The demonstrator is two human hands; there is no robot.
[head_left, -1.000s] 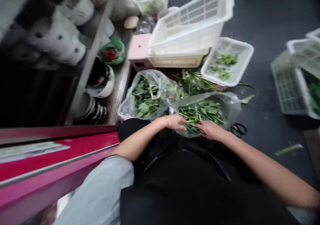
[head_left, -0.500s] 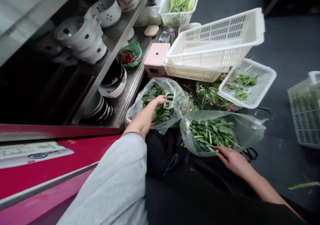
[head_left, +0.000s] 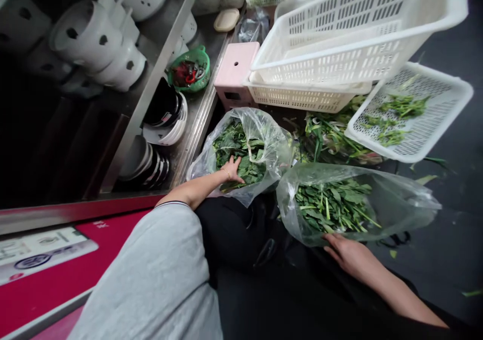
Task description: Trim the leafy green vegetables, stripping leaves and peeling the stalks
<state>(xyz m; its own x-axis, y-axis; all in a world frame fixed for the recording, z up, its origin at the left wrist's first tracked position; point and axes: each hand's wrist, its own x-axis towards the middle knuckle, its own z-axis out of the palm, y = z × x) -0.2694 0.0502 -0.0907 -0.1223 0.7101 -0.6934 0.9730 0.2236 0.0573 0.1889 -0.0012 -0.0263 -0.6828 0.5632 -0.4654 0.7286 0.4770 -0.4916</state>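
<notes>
Red panel (head_left: 56,300), label (head_left: 45,257) illegible | left fingers (head_left: 237,164) apart on greens (head_left: 231,143) | right fingers (head_left: 333,239) at bag (head_left: 403,199), grip unclear

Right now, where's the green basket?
In the head view, the green basket sits on the metal shelf, left of centre and just left of the pink stool.

Mid-frame, we have a clear, rounded plastic bag (head_left: 267,134) left of a clear, elongated plastic bag (head_left: 403,204), leafy greens (head_left: 332,204) in both, a pink, boxy stool (head_left: 234,73) upper-centre.
</notes>
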